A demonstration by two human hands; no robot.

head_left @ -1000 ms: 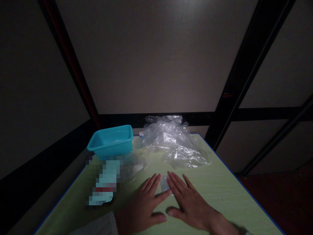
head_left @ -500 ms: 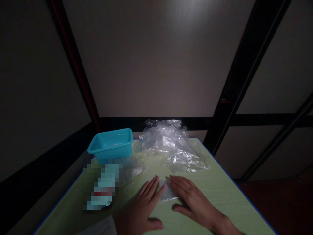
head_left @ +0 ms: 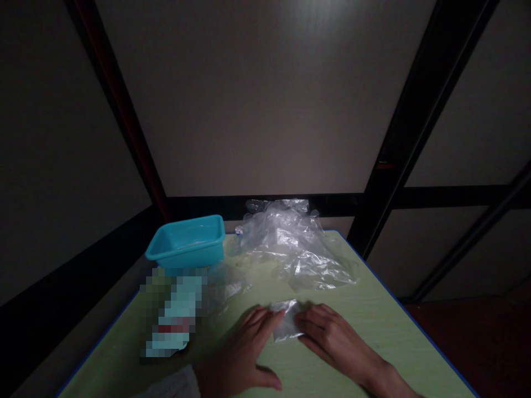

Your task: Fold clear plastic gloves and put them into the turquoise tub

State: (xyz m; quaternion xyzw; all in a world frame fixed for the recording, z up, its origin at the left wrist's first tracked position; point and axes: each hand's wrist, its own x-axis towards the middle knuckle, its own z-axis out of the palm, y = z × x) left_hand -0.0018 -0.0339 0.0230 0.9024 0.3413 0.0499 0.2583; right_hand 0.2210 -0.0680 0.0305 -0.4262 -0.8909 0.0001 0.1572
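Note:
A small clear plastic bag (head_left: 286, 325) lies folded on the green table (head_left: 373, 331) in front of me. My left hand (head_left: 244, 354) rests on the table with its fingertips curled onto the bag's left edge. My right hand (head_left: 332, 337) has its fingers bent and pinching the bag's right edge. Both hands meet at the bag near the table's front middle.
A turquoise plastic tub (head_left: 186, 243) stands at the back left. A heap of crumpled clear plastic bags (head_left: 294, 249) lies at the back middle. A blurred packet (head_left: 174, 315) lies left of my hands, with more clear plastic (head_left: 228, 282) beside it. Dark frame bars stand behind.
My fingers went from lying flat over the small bag to curling and pinching its edges. The bag now shows more between my hands and looks wider.

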